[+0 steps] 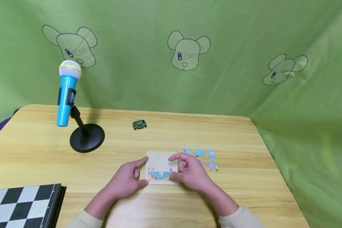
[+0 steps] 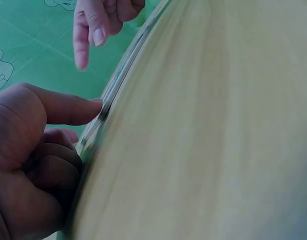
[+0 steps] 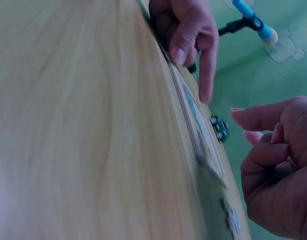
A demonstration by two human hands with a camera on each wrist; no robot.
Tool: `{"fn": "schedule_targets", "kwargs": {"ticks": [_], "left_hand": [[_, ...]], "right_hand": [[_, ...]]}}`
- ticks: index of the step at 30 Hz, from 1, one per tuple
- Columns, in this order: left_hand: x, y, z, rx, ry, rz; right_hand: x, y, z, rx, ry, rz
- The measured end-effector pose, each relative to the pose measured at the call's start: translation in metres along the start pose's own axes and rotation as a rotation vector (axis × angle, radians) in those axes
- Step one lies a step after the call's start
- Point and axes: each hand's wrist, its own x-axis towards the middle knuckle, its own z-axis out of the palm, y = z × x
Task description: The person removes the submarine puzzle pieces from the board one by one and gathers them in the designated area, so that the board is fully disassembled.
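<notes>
A small jigsaw puzzle tray (image 1: 159, 160) with a pale frame lies flat on the table. A strip of joined colourful pieces (image 1: 158, 175) fills its near part, while the far part shows bare board. My left hand (image 1: 126, 180) touches the tray's left side, index fingertip by the far corner and thumb by the near one, other fingers curled in. Over the right side is my right hand (image 1: 193, 173), its thumb and index finger apart with nothing visible between them. Loose puzzle pieces (image 1: 199, 153) lie just right of the tray, partly hidden behind that hand.
A green toy car (image 1: 139, 124) sits beyond the tray. Back left stands a blue toy microphone (image 1: 65, 95) on a black round-based stand (image 1: 87, 138). A black-and-white checkered board (image 1: 20, 205) occupies the near left corner. Green printed cloth (image 1: 148, 79) hangs behind the table.
</notes>
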Motion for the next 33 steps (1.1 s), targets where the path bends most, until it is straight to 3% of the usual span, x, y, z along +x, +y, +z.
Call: {"fn": "schedule_targets", "kwargs": {"ticks": [8,13,33], "left_hand": [[0.003,0.001,-0.002,0.016,-0.048,0.006],[0.003,0.001,-0.001,0.011,-0.046,-0.011],[0.004,0.001,0.0,0.029,-0.018,-0.033]], "right_hand": [[0.013,-0.002,0.021,-0.034,-0.116,-0.027],[0.018,-0.003,0.03,-0.077,-0.157,-0.038],[0.023,-0.011,0.037,-0.133,-0.225,0.005]]}}
